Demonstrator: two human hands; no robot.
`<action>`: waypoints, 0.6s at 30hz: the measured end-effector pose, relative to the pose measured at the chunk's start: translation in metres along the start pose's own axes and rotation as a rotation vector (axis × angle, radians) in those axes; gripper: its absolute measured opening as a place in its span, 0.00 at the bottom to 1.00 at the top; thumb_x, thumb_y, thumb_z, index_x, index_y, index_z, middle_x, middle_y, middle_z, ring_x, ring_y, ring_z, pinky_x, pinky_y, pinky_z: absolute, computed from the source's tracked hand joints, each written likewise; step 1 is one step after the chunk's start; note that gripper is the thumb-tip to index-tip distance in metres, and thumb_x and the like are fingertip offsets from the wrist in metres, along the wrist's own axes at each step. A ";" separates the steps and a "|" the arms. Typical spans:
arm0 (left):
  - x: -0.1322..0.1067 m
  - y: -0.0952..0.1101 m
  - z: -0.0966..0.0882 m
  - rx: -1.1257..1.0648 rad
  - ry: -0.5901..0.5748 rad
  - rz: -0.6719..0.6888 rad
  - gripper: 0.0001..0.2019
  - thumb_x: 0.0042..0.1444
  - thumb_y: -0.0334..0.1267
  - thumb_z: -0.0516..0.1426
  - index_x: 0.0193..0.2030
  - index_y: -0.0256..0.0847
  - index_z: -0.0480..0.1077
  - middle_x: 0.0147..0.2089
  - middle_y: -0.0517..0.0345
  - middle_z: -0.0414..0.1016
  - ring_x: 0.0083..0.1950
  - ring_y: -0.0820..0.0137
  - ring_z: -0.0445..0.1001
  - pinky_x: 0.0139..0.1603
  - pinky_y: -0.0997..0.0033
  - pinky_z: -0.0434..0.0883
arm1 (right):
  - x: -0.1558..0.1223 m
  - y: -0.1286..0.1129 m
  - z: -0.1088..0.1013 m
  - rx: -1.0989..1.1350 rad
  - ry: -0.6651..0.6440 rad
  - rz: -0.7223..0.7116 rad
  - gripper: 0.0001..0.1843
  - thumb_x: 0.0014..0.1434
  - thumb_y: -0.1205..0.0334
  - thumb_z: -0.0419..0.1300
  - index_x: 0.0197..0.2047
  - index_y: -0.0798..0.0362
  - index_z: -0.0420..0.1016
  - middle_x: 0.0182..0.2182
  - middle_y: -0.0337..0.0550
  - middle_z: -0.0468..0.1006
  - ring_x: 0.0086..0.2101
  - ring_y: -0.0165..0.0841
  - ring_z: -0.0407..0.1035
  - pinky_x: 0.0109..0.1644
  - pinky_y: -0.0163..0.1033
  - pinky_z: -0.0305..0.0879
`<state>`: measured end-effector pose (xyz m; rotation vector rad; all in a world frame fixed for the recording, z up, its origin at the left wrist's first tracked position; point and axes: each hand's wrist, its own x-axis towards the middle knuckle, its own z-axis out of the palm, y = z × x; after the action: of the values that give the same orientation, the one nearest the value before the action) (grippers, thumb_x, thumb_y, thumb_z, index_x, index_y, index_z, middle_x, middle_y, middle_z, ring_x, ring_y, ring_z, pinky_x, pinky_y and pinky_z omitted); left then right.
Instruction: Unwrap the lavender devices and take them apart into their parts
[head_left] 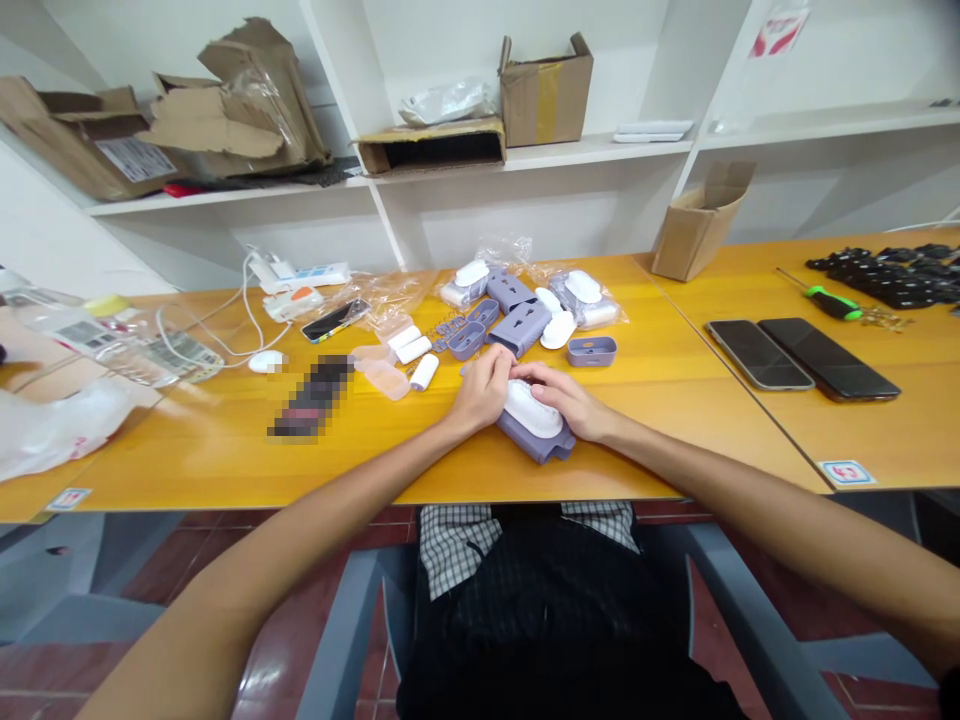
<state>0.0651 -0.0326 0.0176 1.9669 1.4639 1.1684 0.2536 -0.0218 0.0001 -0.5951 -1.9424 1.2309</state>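
A purple plastic housing [536, 447] with a white oval piece [534, 410] on top lies in front of me, close to the table's front edge. My left hand [486, 388] is closed at its far left corner, and its fingertips meet those of the other hand. From the right, my right hand [568, 398] grips the same housing, fingers bent over its far end. What the fingertips press there is hidden. Just beyond are more purple housings [519, 328], an oval purple tray [592, 351], white oval pieces [558, 330] and white cylinders [424, 372].
Two phones [829, 358] and a green-black screwdriver [832, 302] lie right. Leftward are another phone [335, 320], a power strip [307, 277] with cables, and plastic bags [67, 420]. A cardboard box [703, 232] stands at the back, under shelves [592, 152] holding more boxes.
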 end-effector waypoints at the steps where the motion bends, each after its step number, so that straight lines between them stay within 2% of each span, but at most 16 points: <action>1: 0.001 0.000 0.000 0.004 0.013 -0.007 0.14 0.73 0.41 0.47 0.34 0.45 0.65 0.33 0.59 0.75 0.38 0.64 0.75 0.45 0.64 0.70 | 0.000 0.000 0.001 -0.028 0.005 0.001 0.29 0.68 0.36 0.57 0.58 0.50 0.77 0.53 0.50 0.79 0.55 0.46 0.73 0.64 0.53 0.66; 6: 0.005 -0.002 0.000 0.000 0.025 -0.050 0.11 0.71 0.38 0.49 0.33 0.46 0.60 0.31 0.62 0.71 0.36 0.65 0.73 0.41 0.65 0.67 | 0.000 -0.001 0.005 -0.114 0.026 -0.025 0.29 0.69 0.36 0.56 0.59 0.51 0.74 0.52 0.50 0.78 0.52 0.45 0.72 0.62 0.52 0.64; 13: 0.008 -0.005 0.003 0.007 0.019 -0.037 0.11 0.69 0.37 0.50 0.32 0.46 0.58 0.29 0.63 0.69 0.33 0.66 0.71 0.38 0.66 0.65 | -0.002 -0.003 0.009 -0.162 0.059 -0.059 0.27 0.69 0.36 0.56 0.56 0.50 0.73 0.52 0.49 0.79 0.50 0.45 0.72 0.60 0.51 0.65; 16: 0.008 -0.003 0.004 0.001 0.029 -0.032 0.11 0.69 0.37 0.49 0.33 0.46 0.59 0.30 0.62 0.72 0.34 0.65 0.73 0.40 0.65 0.68 | -0.003 -0.003 0.011 -0.156 0.077 -0.063 0.26 0.69 0.37 0.58 0.55 0.49 0.74 0.52 0.49 0.80 0.51 0.45 0.73 0.61 0.51 0.65; 18: 0.007 -0.002 0.001 -0.008 0.059 -0.007 0.11 0.71 0.37 0.48 0.35 0.46 0.63 0.34 0.59 0.77 0.38 0.64 0.77 0.45 0.64 0.71 | -0.003 -0.002 0.012 -0.139 0.118 -0.042 0.23 0.70 0.39 0.57 0.55 0.49 0.75 0.53 0.49 0.80 0.52 0.45 0.73 0.61 0.52 0.65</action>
<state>0.0661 -0.0256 0.0182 1.9353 1.4915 1.2368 0.2457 -0.0314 -0.0024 -0.6790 -1.9419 1.0178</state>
